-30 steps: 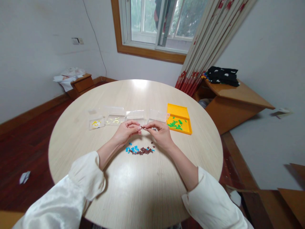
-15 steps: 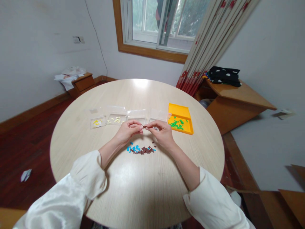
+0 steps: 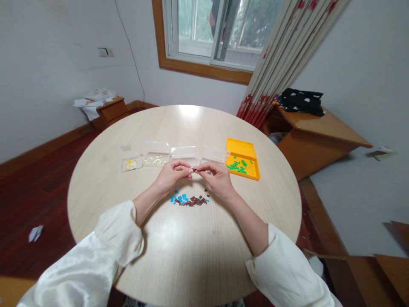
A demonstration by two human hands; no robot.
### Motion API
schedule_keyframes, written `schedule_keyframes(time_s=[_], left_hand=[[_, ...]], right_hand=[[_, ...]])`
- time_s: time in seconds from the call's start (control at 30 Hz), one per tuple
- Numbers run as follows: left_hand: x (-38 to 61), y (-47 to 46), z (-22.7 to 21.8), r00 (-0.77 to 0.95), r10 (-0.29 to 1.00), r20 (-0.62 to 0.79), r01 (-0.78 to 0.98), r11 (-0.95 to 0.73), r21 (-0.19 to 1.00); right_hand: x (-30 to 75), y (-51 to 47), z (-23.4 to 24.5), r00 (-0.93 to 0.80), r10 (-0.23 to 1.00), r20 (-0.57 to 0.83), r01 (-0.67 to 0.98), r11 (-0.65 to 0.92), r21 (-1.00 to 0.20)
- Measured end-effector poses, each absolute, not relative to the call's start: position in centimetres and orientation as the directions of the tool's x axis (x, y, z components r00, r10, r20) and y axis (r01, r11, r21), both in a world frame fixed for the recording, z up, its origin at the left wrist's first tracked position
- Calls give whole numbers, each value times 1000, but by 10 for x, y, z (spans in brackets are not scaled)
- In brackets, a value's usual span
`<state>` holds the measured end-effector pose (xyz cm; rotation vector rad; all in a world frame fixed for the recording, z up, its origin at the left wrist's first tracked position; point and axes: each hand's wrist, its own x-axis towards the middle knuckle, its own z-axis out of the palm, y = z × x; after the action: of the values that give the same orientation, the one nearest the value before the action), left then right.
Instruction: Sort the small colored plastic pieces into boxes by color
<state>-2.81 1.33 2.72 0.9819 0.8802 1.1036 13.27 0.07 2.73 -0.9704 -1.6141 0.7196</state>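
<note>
head view, vs 0.5 s ago: no real change. left hand (image 3: pixel 171 175) and right hand (image 3: pixel 217 179) stay raised just above the pale round wooden table (image 3: pixel 185 251), fingertips meeting at centre. both hands pinch narrowly on one tiny dark brown plastic piece (image 3: pixel 193 170), thumb and forefinger of each closed on its ends. piece sits in the air between the hands, above and just behind the loose heap of blue and brown small plastic pieces (image 3: pixel 190 199) on the table. heap looks unmoved. framing shifted very slightly, nothing else.

containers, in a row behind the hands, left to right:
- small clear plastic box (image 3: pixel 136 167): bright yellow pieces (image 3: pixel 129 163) inside.
- second clear plastic box (image 3: pixel 156 149): pale yellow pieces (image 3: pixel 154 161) inside.
- third clear plastic box (image 3: pixel 182 152): front edge hidden by left fingers; contents cannot be made out.
- fourth clear plastic box (image 3: pixel 212 152): partly behind right hand; contents cannot be made out.
- orange rectangular plastic tray (image 3: pixel 242 147), just beside the fourth box: scattered green pieces (image 3: pixel 238 166) in its near half.
</note>
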Motion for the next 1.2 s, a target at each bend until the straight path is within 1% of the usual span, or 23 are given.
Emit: schedule_keyframes(time_s=[0.17, 0.4, 0.6, 0.7, 0.9, 1.03, 1.2], left_hand=[[-28, 13, 27, 207, 977, -54, -232, 103, 967], [-28, 13, 27, 224, 973, -52, -168, 91, 982], [-28, 13, 27, 217, 975, -56, -84, 76, 994], [-28, 13, 26, 212, 976, -46, -76, 63, 995], [-28, 11, 28, 190, 981, -33, -114, 55, 992], [-28, 11, 30, 172, 985, -12, -118, 33, 992], [-29, 12, 27, 197, 980, 27, -129, -2, 992]], right_hand=[[135, 1, 27, -133, 860, 493, 274, 510, -815], [139, 0, 29, -236, 832, 502, 385, 554, -738], [141, 0, 29, -326, 794, 513, 417, 608, -676], [140, -1, 29, -326, 788, 523, 422, 616, -665], [139, 0, 29, -291, 788, 542, 447, 613, -651], [139, 1, 30, -269, 801, 535, 443, 596, -670], [138, 0, 30, -284, 813, 508, 425, 582, -694]])
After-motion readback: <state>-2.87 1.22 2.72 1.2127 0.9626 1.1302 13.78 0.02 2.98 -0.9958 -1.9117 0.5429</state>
